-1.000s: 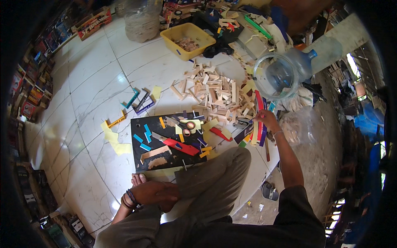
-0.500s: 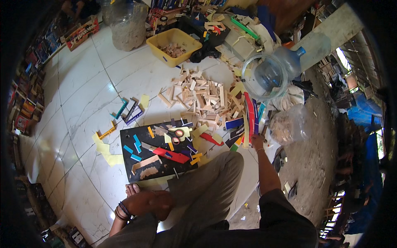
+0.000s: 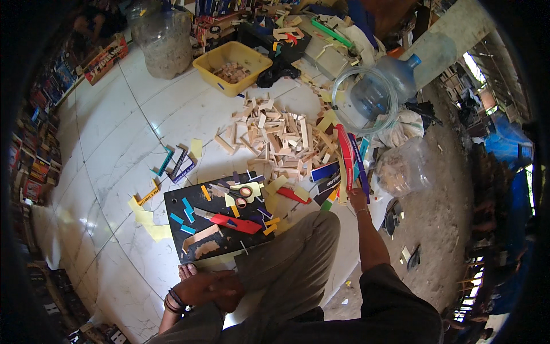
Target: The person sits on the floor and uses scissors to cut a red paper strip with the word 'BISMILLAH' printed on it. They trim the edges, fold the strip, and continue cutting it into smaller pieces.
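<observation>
While the person is sitting on the white tiled floor (image 3: 109, 137), this is how things are lying around them.

Right hand: the right hand (image 3: 358, 200) is reaching out to the long strips (image 3: 350, 157), its fingers closing round their lower ends.
Long strips: one red and at least two blue or teal ones are standing bunched together, leaning against the heap; the exact count is hard to tell.
Left hand: the left hand (image 3: 209, 286) is resting loosely curled on the person's bare foot (image 3: 188, 270), holding nothing; dark bands are sitting on its wrist.
Wooden blocks: one big pile of pale wooden blocks (image 3: 278, 135) is lying just beyond the strips, too many to count.
Black board: one black board (image 3: 197, 229) is lying in front of the knee, carrying one red wedge-shaped piece (image 3: 236, 223), one pair of scissors (image 3: 240, 192) and several small coloured scraps.
Yellow tub: one yellow tub (image 3: 232, 66) is sitting farther off, holding small blocks.
Jars: one large clear jar (image 3: 160, 40) is standing left of the tub.
Water bottle: one big clear bottle (image 3: 378, 92) is lying on its side to the right.
</observation>
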Motion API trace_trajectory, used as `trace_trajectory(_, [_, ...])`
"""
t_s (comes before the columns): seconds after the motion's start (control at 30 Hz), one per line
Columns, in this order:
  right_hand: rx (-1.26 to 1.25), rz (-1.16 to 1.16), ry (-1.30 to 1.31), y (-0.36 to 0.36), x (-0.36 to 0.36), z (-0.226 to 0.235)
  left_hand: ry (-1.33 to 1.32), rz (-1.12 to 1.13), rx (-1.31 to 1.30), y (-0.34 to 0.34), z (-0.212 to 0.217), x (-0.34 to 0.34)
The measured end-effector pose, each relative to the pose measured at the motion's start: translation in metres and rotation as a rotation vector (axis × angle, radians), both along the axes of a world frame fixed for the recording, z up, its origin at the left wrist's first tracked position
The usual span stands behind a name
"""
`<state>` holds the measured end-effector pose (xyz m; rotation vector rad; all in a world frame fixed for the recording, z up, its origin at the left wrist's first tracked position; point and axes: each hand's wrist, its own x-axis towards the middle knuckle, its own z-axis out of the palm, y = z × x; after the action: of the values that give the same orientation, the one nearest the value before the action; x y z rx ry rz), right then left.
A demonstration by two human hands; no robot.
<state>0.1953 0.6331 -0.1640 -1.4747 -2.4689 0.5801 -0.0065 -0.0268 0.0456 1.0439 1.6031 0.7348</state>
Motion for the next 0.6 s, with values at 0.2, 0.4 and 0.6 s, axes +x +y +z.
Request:
trace_trajectory(0.2, [0.309, 0.060, 0.188, -0.056, -0.039, 0.085, -0.040, -0.024, 0.091, 0.000, 0.012, 0.000])
trace_trajectory(0.4, [0.345, 0.477, 0.480, -0.226, -0.093, 0.218, -0.364, 0.254, 0.254, 0.025, 0.029, -0.003])
trace_trajectory(0.6, [0.119, 1.203, 0.277, -0.408, -0.113, 0.264, -0.426, 0.679, 0.466, 0.044, 0.046, -0.011])
